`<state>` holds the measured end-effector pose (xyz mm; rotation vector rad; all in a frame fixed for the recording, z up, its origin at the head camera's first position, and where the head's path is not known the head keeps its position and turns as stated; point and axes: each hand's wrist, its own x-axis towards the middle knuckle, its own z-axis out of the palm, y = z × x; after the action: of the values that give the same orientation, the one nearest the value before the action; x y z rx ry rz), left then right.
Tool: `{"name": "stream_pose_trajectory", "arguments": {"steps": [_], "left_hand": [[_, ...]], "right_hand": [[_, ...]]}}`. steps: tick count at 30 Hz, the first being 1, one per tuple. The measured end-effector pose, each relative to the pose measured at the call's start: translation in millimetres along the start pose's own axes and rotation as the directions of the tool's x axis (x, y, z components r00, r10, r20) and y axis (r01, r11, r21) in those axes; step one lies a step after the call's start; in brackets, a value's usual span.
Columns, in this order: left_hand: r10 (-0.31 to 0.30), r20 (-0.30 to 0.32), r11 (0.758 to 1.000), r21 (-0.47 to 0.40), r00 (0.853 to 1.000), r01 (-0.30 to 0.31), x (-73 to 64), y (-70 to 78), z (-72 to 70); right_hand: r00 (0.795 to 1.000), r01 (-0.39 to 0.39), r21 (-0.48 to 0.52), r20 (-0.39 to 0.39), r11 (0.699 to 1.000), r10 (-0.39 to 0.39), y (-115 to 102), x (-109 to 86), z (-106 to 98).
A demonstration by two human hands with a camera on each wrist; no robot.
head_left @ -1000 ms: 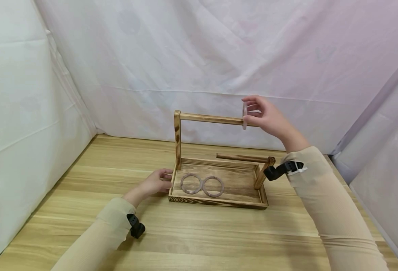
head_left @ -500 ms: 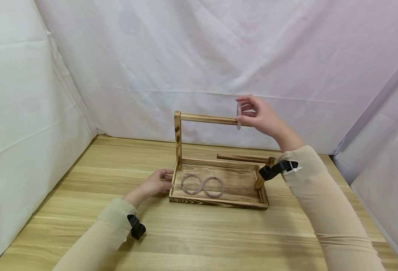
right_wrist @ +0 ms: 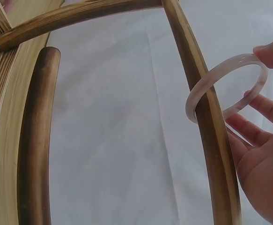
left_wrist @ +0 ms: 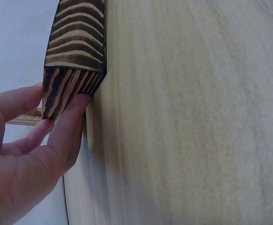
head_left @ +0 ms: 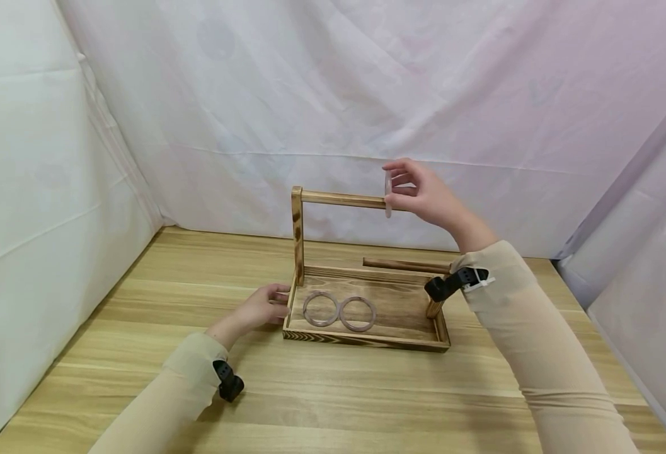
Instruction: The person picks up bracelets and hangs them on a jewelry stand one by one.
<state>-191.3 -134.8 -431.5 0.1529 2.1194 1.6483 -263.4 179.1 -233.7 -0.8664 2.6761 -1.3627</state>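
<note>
A pale, translucent bangle (right_wrist: 203, 86) encircles the upper wooden bar (head_left: 344, 200) of a rack, and my right hand (head_left: 426, 192) holds it between thumb and fingers. In the right wrist view the bar passes through the ring. My left hand (head_left: 256, 310) touches the left end of the rack's tray base (head_left: 367, 341); the left wrist view has its fingers (left_wrist: 70, 117) against the scorched-grain end wall. Two more bangles, a left one (head_left: 305, 307) and a right one (head_left: 374, 314), lie flat side by side on the tray floor.
A lower, shorter bar (head_left: 406, 265) with a free left end extends from the right post (head_left: 435, 309). One tall post (head_left: 297, 236) carries the upper bar at the left. Beneath is a wood-grain table (head_left: 321, 391); white cloth (head_left: 242, 94) hangs behind.
My right hand has slid leftward along the upper bar with the bangle. The left hand stays at the tray's end, and the two lying bangles keep their places.
</note>
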Motion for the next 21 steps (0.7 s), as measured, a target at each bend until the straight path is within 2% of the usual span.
{"name": "stream_pose_trajectory", "arguments": {"steps": [12, 21], "left_hand": [[0.013, 0.006, 1.000, -0.020, 1.000, -0.013, 2.5, -6.1, -0.7], [0.024, -0.001, 0.999, -0.024, 1.000, -0.024, 4.1, -7.8, -0.5]], "right_hand": [[0.999, 0.031, 0.037, 0.038, 0.999, -0.032, -2, 8.3, 15], [0.999, 0.042, 0.034, 0.033, 0.999, -0.043, -6, 10.7, 22]]}}
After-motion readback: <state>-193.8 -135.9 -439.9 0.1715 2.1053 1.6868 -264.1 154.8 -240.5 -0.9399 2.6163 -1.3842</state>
